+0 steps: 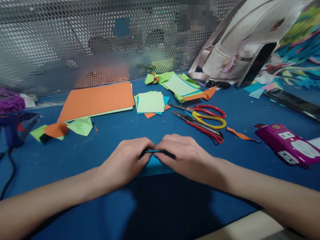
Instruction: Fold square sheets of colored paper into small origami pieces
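A small piece of blue paper is pinched between my left hand and my right hand, its thin edge showing in the gap between the fingertips. Both hands are closed and meet near the front of the blue table. Most of the paper is hidden by the fingers. Just beyond the hands lies a stack of small paper squares, light green on top. To its right are scissors with one red and one yellow handle, and a red cutter knife beside them.
Orange sheets lie at the back left, with folded paper pieces before them. A blue glue gun stands at the left. Farther right are a purple device, a phone and a pale backpack. A perforated metal panel borders the back.
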### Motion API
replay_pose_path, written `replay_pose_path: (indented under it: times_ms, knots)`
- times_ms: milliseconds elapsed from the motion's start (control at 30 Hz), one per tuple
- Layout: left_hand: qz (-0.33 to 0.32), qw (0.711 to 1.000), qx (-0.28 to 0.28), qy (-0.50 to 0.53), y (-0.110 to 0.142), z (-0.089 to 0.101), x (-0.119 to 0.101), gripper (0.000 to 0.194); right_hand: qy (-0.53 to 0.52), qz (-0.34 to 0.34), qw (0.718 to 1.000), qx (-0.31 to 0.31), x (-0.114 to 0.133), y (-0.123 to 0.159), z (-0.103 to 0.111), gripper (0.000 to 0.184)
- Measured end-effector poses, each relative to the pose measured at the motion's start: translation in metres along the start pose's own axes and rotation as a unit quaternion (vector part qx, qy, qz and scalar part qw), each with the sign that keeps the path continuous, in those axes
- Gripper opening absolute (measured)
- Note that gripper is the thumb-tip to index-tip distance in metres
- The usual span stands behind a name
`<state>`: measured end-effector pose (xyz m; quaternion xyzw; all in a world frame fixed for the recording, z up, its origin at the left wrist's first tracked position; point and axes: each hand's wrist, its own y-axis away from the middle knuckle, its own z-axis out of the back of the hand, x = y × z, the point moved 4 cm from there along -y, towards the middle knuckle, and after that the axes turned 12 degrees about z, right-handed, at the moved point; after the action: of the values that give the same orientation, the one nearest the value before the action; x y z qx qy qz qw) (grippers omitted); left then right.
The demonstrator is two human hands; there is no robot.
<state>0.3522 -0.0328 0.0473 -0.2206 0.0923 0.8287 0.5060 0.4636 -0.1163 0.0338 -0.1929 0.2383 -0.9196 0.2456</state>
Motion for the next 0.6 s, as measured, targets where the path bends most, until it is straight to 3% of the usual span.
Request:
replay_pose_path:
  times_ms: [167, 467, 600]
  knots:
    - [0.038, 0.999, -0.003, 0.013, -0.002, -0.0008, 0.0011, 0.013, -0.039, -0.054, 0.996, -0.06, -0.0037, -0.0018, 0.0039, 0.012]
    - [0.091, 0.995, 0.008, 0.045, -0.0046, -0.0048, 0.0048, 0.01, -0.06, -0.086, 0.993, -0.055, -0.0049, -0.0039, 0.0043, 0.012]
    - [0.108, 0.992, 0.016, 0.056, -0.0051, -0.0061, 0.0074, 0.01, -0.055, -0.064, 0.995, -0.057, -0.0067, -0.0034, 0.0072, 0.013]
